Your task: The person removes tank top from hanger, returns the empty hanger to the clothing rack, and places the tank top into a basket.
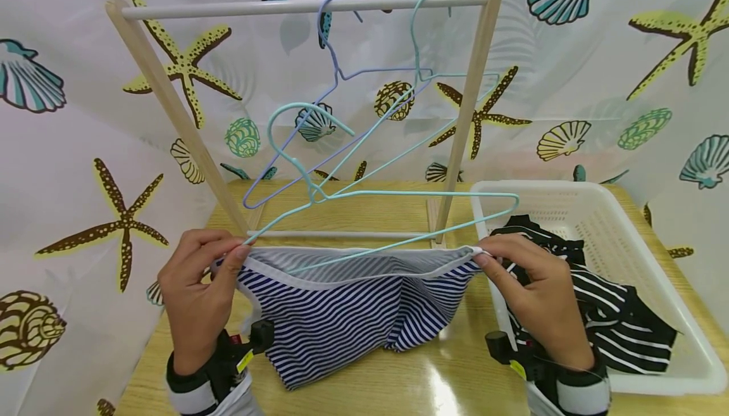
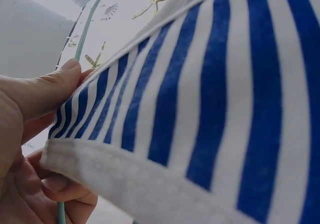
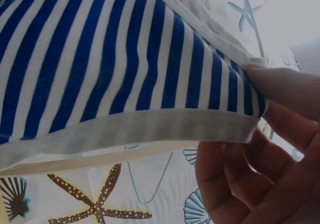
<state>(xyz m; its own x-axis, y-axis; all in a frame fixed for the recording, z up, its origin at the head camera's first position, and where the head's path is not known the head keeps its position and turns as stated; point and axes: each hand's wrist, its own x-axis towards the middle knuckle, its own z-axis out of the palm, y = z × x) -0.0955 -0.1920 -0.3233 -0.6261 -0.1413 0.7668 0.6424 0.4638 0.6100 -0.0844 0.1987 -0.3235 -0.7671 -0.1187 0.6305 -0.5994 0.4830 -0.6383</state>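
Note:
A blue-and-white striped tank top with white edging hangs between both hands above the table. With thumb and fingers, the left hand pinches its left shoulder together with the left end of a mint-green hanger. The right hand pinches the right shoulder strap by its white edge. The hanger's left part and lower bar pass into the neck opening; its right end sticks out above the fabric near the right hand. In the right wrist view, the striped cloth is stretched from the fingertips.
Behind stands a wooden rack with a white rail, bearing a purple hanger and another mint hanger. On the right, a white basket contains black-and-white striped clothes. Everything stands on a wooden table.

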